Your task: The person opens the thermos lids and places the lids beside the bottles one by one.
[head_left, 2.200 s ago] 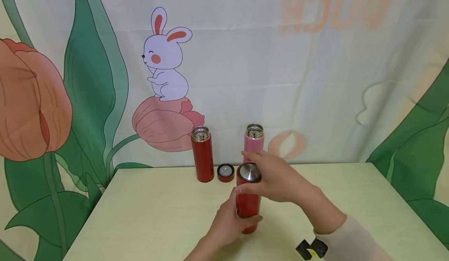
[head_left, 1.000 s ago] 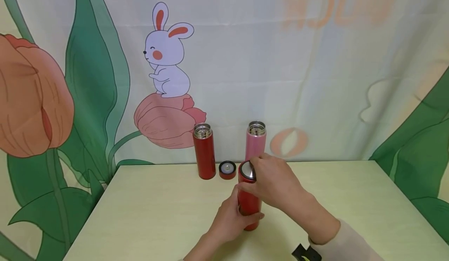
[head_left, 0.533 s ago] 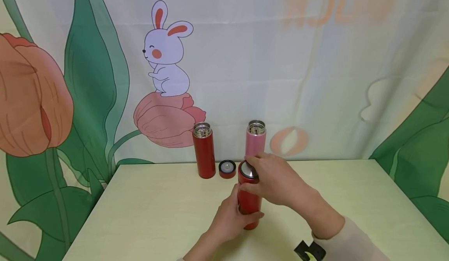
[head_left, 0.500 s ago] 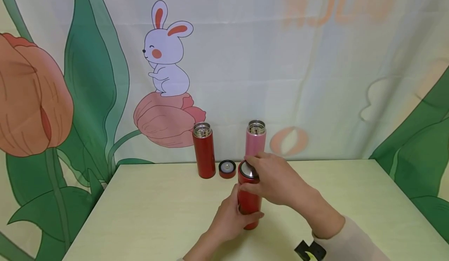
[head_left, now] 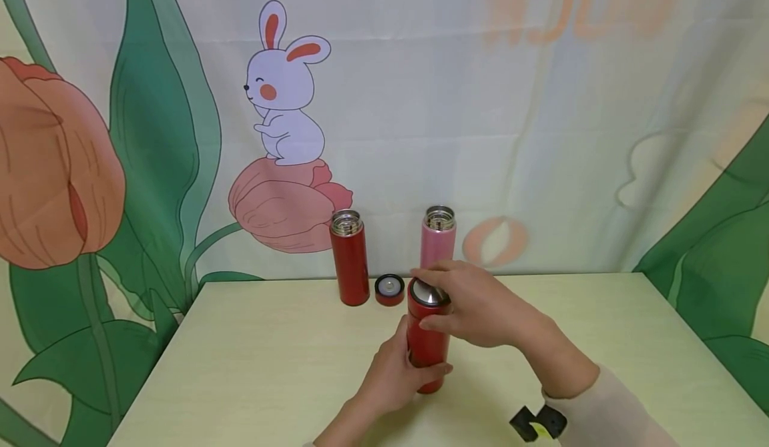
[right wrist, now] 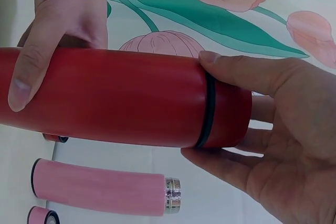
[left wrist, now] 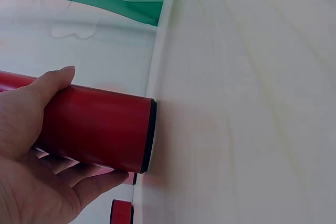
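A red thermos stands upright on the table, its red lid with a steel top in place. Low on its body, my left hand grips it, thumb on one side and fingers on the other in the left wrist view. My right hand holds the lid from above, thumb at the near side and fingers round the far side. A dark ring marks the seam below the lid in the right wrist view. The right hand hides part of the lid in the head view.
Behind stand an uncapped red thermos and an uncapped pink thermos. A red lid lies upturned between them. The right wrist view also shows a pink lid. A printed cloth hangs behind the table.
My right hand has turned back and forth on the lid; its fingers now reach farther across the top than half a second ago. The left hand and the thermos stay put.
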A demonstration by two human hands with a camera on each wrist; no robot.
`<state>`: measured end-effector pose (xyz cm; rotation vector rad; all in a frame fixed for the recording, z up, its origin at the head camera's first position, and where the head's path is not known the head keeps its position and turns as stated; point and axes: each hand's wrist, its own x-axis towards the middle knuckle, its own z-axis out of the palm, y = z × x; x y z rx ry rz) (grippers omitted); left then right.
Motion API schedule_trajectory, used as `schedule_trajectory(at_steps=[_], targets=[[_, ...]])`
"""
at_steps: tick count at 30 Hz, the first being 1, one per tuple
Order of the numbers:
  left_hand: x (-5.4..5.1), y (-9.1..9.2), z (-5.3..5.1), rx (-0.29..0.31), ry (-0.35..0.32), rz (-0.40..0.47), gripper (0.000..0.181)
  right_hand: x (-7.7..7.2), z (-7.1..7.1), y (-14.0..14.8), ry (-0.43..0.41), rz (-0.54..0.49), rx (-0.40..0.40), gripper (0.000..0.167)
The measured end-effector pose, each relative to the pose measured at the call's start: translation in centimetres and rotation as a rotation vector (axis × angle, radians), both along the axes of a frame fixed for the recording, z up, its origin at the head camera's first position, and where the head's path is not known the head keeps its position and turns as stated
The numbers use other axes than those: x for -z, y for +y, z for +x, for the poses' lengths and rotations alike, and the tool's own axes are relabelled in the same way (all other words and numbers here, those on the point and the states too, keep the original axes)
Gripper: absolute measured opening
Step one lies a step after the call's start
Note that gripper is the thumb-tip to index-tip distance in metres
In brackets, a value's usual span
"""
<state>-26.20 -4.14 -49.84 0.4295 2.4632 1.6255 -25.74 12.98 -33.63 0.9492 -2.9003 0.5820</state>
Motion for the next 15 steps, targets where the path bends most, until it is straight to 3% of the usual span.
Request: schedule_trajectory(at_steps=[7, 15], targets=[[-0.11, 0.01, 0.12, -0.001, 0.013, -0.006, 0.076, -0.24, -0.25, 0.55, -0.013, 0.000, -0.083, 0.064], [-0.14, -0.05, 0.09, 0.005, 0.005, -0.002, 0.076, -0.26, -0.74, 0.96, -0.090, -0.050, -0.154, 0.063]])
